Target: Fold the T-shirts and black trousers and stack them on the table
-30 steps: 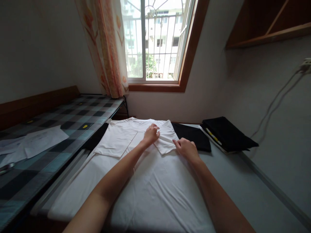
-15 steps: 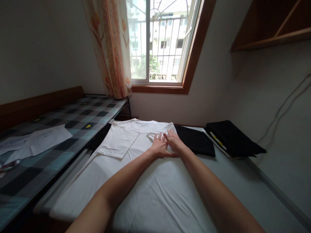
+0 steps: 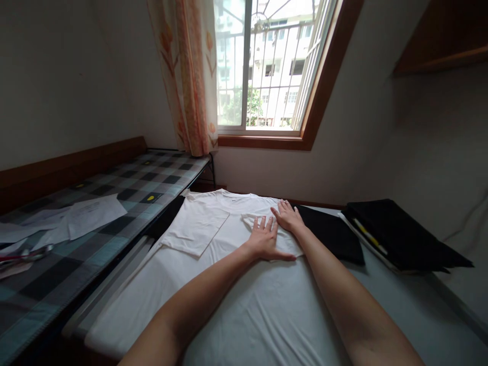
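A white T-shirt (image 3: pixel 221 274) lies spread on the table, its collar toward the window. Its left sleeve (image 3: pixel 198 229) is folded inward and lies flat over the body. My left hand (image 3: pixel 266 240) rests with spread fingers on the right sleeve, which is also turned inward and looks slightly rumpled. Beside it, my right hand (image 3: pixel 288 217) lies flat at the shirt's right shoulder, fingers stretched out. Neither hand grips the cloth. The part of the right sleeve under the palms is hidden.
Folded black cloth (image 3: pixel 331 235) lies right of the shirt on the pale table (image 3: pixel 396 305). Farther right is a black stack (image 3: pixel 404 234) with papers under it. A bed with a checkered mat (image 3: pixel 152 178) stands left, holding loose papers (image 3: pixel 93 216). A barred window (image 3: pixel 274 76) is ahead.
My hands have moved apart; the right one has slid outward to the shoulder while the left stays spread on the sleeve. The camera view has turned slightly left.
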`<state>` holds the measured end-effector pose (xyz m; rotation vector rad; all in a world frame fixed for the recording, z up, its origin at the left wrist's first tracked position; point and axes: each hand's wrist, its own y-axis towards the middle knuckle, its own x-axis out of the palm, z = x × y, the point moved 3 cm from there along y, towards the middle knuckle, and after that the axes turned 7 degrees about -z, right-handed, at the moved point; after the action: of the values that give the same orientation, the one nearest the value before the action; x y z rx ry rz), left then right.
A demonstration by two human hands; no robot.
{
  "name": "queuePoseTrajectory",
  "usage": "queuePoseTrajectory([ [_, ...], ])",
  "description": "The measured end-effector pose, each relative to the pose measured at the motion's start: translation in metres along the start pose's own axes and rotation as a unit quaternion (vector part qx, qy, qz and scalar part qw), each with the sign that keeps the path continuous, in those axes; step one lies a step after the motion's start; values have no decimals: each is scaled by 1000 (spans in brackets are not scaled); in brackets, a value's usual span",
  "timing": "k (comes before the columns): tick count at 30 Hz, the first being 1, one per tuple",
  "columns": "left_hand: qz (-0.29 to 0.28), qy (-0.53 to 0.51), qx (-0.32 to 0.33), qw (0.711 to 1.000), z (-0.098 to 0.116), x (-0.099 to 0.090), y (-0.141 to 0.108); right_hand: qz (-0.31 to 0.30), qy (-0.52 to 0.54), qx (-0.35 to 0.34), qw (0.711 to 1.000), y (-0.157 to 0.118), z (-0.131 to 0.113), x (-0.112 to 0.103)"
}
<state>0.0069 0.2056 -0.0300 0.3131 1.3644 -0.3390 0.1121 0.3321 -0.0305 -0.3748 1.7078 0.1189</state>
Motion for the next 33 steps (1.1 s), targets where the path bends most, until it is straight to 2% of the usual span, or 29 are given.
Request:
queuePoseTrajectory([
  [3,-3,-13,9,1000,-5,-2,2,10,1,6,1000,3,1,-1],
  [6,-2,-30,16,999,-20,-7,5,26,-14,2,1000,0,0,0],
  [11,58,-28,-119,991,-52,-11,9,48,-52,-34,997,-19,-1,5],
  [13,55,-24,-137,989,-55,-9,10,41,-70,-57,995,-32,0,9],
  [19,48,-25,-138,989,-51,-5,11,25,-84,-99,991,-73,8,17],
  [23,111,-37,-180,977,-58,-12,9,28,-72,-95,992,-90,12,15],
  [26,154,-56,-236,958,-73,-21,4,65,-74,-91,991,-102,5,8],
  [28,155,-62,-248,954,-83,-25,2,109,-73,-126,983,-115,-6,3],
  [30,157,-69,-248,953,-90,-27,1,127,-60,-198,970,-130,-22,3],
  [33,171,-89,-250,949,-96,-28,0,87,-39,-283,954,-152,-43,13],
])
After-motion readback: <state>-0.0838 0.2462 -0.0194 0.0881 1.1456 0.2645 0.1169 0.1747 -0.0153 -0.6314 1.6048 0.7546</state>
